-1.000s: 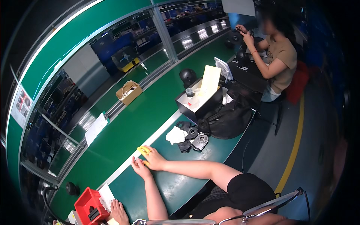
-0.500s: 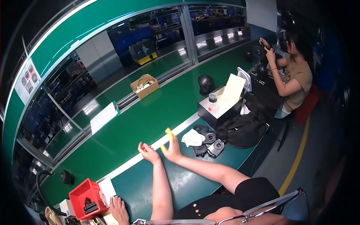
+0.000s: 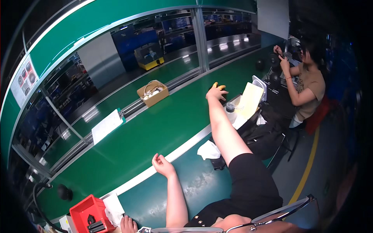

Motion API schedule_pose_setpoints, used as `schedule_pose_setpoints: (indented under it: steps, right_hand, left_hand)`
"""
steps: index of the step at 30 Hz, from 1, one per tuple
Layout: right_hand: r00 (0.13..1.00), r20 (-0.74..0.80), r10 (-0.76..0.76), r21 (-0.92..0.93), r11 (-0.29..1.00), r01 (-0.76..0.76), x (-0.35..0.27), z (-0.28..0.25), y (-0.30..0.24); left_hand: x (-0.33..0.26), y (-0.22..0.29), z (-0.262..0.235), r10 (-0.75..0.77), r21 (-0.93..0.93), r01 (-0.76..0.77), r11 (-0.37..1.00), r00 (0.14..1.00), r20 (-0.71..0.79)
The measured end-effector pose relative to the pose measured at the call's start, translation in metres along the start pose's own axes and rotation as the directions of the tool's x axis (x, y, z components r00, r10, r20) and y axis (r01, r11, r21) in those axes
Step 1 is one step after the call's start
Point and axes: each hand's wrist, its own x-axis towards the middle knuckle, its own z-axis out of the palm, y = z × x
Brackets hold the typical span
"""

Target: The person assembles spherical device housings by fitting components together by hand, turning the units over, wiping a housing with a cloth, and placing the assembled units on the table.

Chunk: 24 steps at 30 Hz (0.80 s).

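My right hand (image 3: 217, 92) is stretched far out over the green bench, yellow covers on some of its fingertips. Its fingers are spread, and it lies where a round black part stood, which the hand now hides. Beside it is a black-sided box with a clear dark-topped container (image 3: 230, 108) and a yellow sheet (image 3: 250, 101) on top. My left hand (image 3: 163, 167) rests by the pale bench edge strip (image 3: 182, 149), fingers loosely curled and nothing visible in them. Between my arms lie a white cloth (image 3: 208, 150) and a black part (image 3: 218, 163), partly behind my right arm.
A red bin (image 3: 87, 207) with black parts stands at lower left, another person's hand (image 3: 128, 224) beside it. Farther back are a clipboard (image 3: 107, 126), a cardboard box (image 3: 155, 96) and a black round part (image 3: 64, 192). A black bag (image 3: 268, 136) and a seated co-worker (image 3: 311, 81) are at right.
My right hand has swung far forward and right, from near my left hand to the round black part, now hidden. My left hand has shifted slightly. The view has moved a little.
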Motion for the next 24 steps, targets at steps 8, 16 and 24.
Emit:
schedule_pose_setpoints:
  steps: [8,16,24]
  right_hand:
    - [0.653,0.488,-0.579,0.406,0.813,0.416,-0.079,-0.046,-0.033]
    - [-0.16,0.074,-0.984,0.981,0.043,0.191,-0.238,-0.141,0.024]
    - [-0.346,0.461,-0.817,0.403,0.54,-0.739,-0.291,-0.114,0.064]
  left_hand:
    - [0.013,-0.001,-0.005,-0.064,-0.074,0.065,0.995,0.998,0.016]
    - [0.04,0.13,-0.038,-0.087,-0.402,0.245,0.883,0.924,0.373]
    - [0.053,0.142,-0.075,0.248,-0.398,-0.061,0.915,0.864,0.438]
